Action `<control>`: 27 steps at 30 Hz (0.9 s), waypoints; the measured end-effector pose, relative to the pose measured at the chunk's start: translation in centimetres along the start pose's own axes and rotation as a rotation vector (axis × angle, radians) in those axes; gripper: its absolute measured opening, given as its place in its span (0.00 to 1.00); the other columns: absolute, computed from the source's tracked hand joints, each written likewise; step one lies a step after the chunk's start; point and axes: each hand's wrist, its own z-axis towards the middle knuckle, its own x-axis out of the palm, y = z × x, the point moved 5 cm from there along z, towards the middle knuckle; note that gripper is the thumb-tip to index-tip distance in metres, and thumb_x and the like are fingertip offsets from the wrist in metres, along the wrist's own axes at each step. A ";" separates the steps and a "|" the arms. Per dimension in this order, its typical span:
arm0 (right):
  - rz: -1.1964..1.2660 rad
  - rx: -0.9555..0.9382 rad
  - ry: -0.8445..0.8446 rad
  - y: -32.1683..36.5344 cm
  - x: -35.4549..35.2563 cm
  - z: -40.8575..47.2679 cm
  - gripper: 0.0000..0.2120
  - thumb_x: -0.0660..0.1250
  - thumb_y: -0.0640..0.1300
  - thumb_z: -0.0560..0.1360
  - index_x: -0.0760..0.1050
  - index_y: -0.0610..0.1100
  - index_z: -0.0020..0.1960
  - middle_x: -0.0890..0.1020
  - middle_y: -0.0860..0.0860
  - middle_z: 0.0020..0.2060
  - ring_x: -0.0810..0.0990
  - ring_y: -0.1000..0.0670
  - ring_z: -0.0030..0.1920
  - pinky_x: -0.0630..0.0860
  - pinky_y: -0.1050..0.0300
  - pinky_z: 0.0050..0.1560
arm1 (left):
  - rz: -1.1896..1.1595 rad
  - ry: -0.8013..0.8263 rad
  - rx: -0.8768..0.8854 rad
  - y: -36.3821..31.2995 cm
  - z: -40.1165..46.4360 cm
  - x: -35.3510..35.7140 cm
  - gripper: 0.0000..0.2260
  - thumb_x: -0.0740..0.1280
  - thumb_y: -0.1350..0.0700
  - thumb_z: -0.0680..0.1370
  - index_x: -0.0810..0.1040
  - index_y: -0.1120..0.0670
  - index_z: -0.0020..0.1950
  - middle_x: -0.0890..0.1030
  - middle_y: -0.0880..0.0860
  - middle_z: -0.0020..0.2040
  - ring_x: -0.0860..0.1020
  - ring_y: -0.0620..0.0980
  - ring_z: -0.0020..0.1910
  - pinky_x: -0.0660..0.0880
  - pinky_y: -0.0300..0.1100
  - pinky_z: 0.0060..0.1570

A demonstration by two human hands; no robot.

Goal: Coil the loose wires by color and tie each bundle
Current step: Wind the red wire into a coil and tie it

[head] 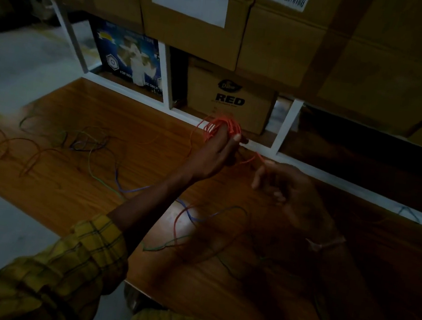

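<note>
Left grip (217, 147) curled round upright orange coil (222, 125), right grip (279, 185) pinching its tail

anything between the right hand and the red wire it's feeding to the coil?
Nothing visible. The right hand pinches the red wire directly; a short free span runs to the red coil wound on the left hand.

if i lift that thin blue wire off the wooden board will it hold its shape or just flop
Probably flop: the thin blue wire lies in loose, wandering curves on the wooden board, so it looks limp. It seems light, being very thin. It crosses a thin green wire in the dim tangle, so it may drag that along.
</note>
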 end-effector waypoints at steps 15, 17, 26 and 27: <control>-0.353 -0.197 -0.371 2.5 -6.0 4.5 0.13 0.66 0.43 0.83 0.82 0.33 0.49 0.83 0.61 0.32 0.80 0.65 0.34 0.73 0.73 0.38 | -0.504 0.493 -0.160 -1.8 -3.2 2.3 0.21 0.49 0.52 0.90 0.64 0.65 0.76 0.76 0.54 0.39 0.65 0.55 0.34 0.59 0.48 0.35; -0.290 -0.139 -0.456 1.1 -6.9 5.3 0.10 0.69 0.46 0.81 0.83 0.40 0.48 0.83 0.58 0.33 0.80 0.65 0.33 0.73 0.68 0.36 | -0.592 0.536 -0.135 -2.6 -3.4 2.0 0.21 0.49 0.52 0.90 0.63 0.67 0.75 0.75 0.54 0.39 0.64 0.54 0.33 0.57 0.46 0.33; -0.319 0.150 -0.336 -6.4 -2.8 3.7 0.17 0.60 0.58 0.84 0.83 0.50 0.50 0.78 0.51 0.34 0.75 0.56 0.29 0.70 0.62 0.29 | -1.056 0.385 0.003 -4.9 -1.9 -0.5 0.27 0.47 0.49 0.90 0.58 0.68 0.81 0.74 0.54 0.43 0.68 0.44 0.29 0.62 0.42 0.33; -0.288 0.147 -0.286 -6.7 -1.9 3.5 0.18 0.60 0.58 0.83 0.83 0.49 0.50 0.76 0.50 0.33 0.72 0.55 0.26 0.67 0.61 0.26 | -1.036 0.333 0.016 -5.1 -1.5 -0.8 0.27 0.47 0.48 0.90 0.59 0.68 0.81 0.75 0.55 0.45 0.69 0.45 0.30 0.64 0.41 0.35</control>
